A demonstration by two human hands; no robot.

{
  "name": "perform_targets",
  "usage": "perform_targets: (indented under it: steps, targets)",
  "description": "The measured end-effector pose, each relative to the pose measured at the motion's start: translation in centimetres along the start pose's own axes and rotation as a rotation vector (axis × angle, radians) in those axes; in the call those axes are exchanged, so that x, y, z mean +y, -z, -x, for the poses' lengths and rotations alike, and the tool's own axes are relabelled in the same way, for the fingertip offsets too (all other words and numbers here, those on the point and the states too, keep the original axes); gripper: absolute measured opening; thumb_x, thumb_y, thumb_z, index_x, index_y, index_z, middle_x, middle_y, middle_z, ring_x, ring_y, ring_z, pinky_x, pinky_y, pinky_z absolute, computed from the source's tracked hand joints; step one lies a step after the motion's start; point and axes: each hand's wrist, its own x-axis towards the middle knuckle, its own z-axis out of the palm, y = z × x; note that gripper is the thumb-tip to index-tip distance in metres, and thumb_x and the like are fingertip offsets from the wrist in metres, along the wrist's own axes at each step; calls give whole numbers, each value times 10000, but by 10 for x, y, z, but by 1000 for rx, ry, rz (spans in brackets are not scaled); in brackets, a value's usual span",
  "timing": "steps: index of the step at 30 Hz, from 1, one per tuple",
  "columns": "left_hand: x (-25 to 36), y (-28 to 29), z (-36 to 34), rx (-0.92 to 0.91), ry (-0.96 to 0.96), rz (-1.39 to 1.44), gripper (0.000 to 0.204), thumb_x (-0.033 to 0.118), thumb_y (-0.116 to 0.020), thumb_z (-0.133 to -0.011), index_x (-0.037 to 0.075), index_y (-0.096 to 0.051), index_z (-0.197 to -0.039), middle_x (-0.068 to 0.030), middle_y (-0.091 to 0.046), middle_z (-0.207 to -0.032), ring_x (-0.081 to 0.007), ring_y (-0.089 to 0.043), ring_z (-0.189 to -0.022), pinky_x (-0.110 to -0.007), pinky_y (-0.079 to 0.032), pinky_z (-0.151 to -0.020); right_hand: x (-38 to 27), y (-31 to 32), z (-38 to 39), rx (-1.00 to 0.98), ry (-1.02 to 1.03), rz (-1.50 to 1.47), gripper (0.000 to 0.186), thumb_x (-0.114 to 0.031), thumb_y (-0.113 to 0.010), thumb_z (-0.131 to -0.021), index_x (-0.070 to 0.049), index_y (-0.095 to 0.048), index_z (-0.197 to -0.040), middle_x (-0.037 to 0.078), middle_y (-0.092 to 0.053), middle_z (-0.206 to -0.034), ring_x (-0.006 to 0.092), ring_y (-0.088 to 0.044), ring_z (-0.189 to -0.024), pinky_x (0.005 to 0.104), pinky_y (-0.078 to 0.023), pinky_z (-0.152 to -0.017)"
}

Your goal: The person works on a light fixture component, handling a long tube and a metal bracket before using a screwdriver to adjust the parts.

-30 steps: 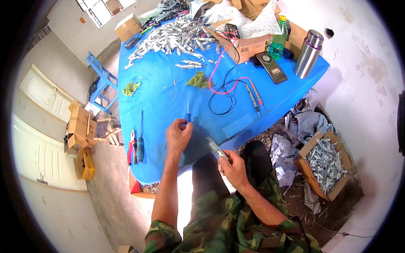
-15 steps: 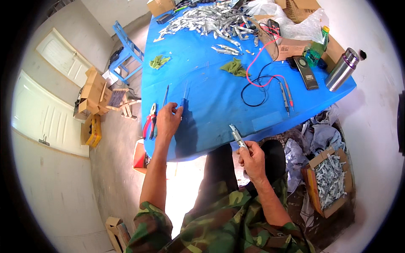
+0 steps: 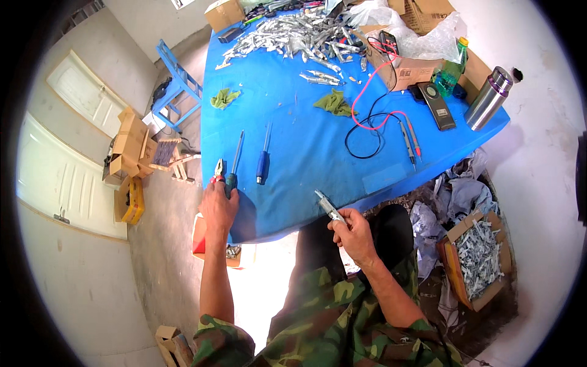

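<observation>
My left hand [image 3: 218, 207] is at the table's left edge, its fingers closed over the red handles of a pair of pliers [image 3: 219, 167]. Only the jaws and a little of the handles show beyond the fingers. Right beside that hand lies a dark-handled screwdriver [image 3: 233, 174], shaft pointing away. A blue-handled screwdriver [image 3: 263, 165] rests a bit further right. Over the near table edge, my right hand [image 3: 356, 235] grips a slim silver metal part [image 3: 330, 205], its free end slanting up and left. What the part is exactly, I cannot tell.
A blue-covered table [image 3: 287, 202] carries a heap of silver parts [image 3: 293, 37] at the back. Green cloths [image 3: 334, 103], multimeter probes [image 3: 408, 144] with looping leads, a steel flask [image 3: 489, 101] and a green bottle [image 3: 451, 72] lie or stand around. Below right is a box of silver pieces [image 3: 474, 260].
My left hand has moved from beside the blue-handled screwdriver down and left onto the pliers. My right hand, with the silver part, has shifted slightly left.
</observation>
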Motion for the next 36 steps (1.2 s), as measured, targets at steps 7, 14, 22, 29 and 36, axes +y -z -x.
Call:
perform_targets:
  steps: [7,14,22,29,36]
  targets:
    - [-10,21,24,63,115,459,230,170,-686,-906,10,-626,-1059,-151,-697,-851,-275,-660,-673,-397,-540,-626,5,5,-1,-34,-8,71,284,-80,-666,-901,31,-542,-1130,89,-665,-877,100,-595,-633,262,-485,-540]
    - [55,101,102,-241,213,1119,324,124,-615,-987,-26,-604,-1273,-86,-681,-916,-60,-563,-603,-203,-405,-468,4,7,-4,-49,163,282,263,-159,-638,-958,57,-606,-1105,97,-685,-853,150,-604,-698,322,-493,-656]
    - [47,107,147,-360,208,956,369,89,-756,-871,1,-667,-1218,-87,-734,-972,-119,-653,-824,-258,-522,-742,-8,5,-1,-54,-15,249,270,-214,-642,-976,47,-632,-1042,103,-671,-762,167,-624,-718,345,-494,-678]
    - [45,119,153,-375,79,834,359,44,-775,-846,-11,-681,-1188,-92,-747,-987,-130,-680,-863,-264,-546,-802,-3,2,-3,-45,64,337,255,-206,-636,-940,38,-594,-998,165,-683,-778,275,-672,-733,402,-512,-705]
    - [48,119,158,-335,14,766,338,41,-787,-836,-13,-695,-1156,-98,-748,-973,-143,-696,-843,-270,-558,-777,-16,-1,-1,-95,169,602,251,-217,-563,-970,31,-580,-941,287,-635,-780,485,-621,-779,521,-485,-683]
